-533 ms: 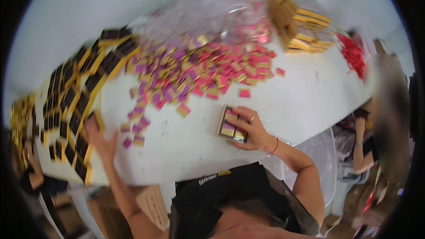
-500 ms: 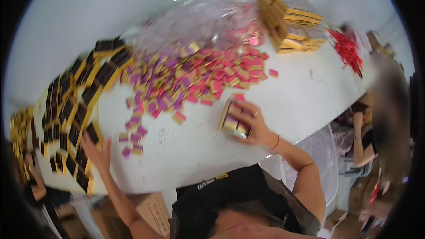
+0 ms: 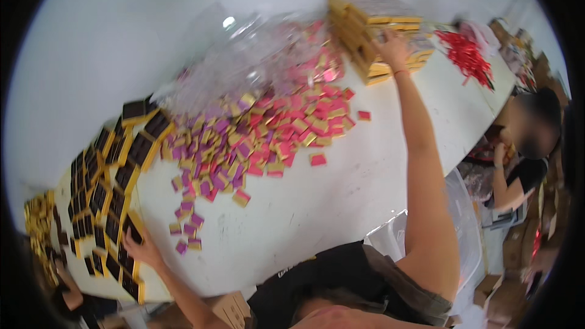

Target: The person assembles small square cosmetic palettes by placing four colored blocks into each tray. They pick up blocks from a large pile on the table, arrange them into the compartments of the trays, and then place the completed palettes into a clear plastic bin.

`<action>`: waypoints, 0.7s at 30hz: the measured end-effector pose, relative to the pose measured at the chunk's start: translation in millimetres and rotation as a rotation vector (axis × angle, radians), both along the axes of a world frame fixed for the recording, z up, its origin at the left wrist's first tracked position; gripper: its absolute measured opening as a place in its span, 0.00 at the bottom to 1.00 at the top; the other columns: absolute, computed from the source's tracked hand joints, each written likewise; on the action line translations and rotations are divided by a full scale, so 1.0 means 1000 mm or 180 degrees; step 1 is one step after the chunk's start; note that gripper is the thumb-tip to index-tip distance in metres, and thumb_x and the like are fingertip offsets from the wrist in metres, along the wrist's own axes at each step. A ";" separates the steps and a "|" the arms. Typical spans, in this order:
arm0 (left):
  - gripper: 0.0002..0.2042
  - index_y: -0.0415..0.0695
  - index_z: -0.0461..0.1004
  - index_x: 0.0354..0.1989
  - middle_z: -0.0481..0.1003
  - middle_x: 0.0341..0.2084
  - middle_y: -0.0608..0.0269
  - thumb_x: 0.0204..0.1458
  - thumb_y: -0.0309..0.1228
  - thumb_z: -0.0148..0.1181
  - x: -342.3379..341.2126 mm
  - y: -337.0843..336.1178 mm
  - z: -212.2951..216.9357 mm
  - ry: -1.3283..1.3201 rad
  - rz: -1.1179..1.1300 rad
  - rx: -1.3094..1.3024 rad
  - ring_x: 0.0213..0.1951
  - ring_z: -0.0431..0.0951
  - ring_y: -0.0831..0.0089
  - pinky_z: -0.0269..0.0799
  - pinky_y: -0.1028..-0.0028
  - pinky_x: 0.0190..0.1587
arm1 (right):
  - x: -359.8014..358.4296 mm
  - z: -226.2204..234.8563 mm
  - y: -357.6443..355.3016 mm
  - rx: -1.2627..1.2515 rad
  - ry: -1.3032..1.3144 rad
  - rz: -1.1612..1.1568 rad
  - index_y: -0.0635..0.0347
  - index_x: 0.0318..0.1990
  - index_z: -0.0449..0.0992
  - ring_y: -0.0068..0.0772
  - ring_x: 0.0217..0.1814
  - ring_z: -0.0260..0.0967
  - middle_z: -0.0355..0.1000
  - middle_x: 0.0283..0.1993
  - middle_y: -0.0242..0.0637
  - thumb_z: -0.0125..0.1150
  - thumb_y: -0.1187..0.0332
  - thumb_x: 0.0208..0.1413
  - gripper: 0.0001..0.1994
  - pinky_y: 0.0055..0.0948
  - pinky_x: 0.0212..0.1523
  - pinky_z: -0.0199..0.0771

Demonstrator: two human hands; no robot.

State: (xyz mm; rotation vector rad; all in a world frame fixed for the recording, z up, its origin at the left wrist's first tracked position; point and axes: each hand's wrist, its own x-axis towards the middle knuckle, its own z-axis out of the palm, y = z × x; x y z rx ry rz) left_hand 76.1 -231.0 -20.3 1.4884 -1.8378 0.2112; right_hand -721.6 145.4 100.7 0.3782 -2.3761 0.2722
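Note:
My right hand [image 3: 390, 46] is stretched far across the white table [image 3: 341, 207] and rests on a stack of flat gold-edged boxes [image 3: 365, 21] at the far right, fingers closed on one gold box at its top. My left hand [image 3: 141, 246] lies with fingers spread on the rows of black and gold trays [image 3: 109, 183] along the table's left edge. A loose heap of small pink, purple and gold wrapped squares [image 3: 262, 140] lies between the two hands.
A crumpled clear plastic bag [image 3: 244, 67] lies behind the heap. A pile of red ribbons [image 3: 466, 55] sits at the far right. Another person [image 3: 518, 170] sits at the right side. A clear plastic bin [image 3: 466, 231] and cardboard boxes [image 3: 231, 311] stand below the table edge.
My right hand has left the table's near edge, where it held a small box, and reached out to the far stack. My left hand stays on the trays.

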 end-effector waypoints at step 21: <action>0.58 0.45 0.53 0.71 0.55 0.70 0.49 0.29 0.51 0.80 -0.180 0.231 0.058 -0.0364 -0.4197 0.1778 0.69 0.55 0.48 0.50 0.52 0.68 | 0.303 -0.097 0.017 -0.0001 -0.2063 0.3284 0.60 0.51 0.78 0.41 0.49 0.76 0.78 0.45 0.41 0.64 0.79 0.50 0.18 0.32 0.50 0.76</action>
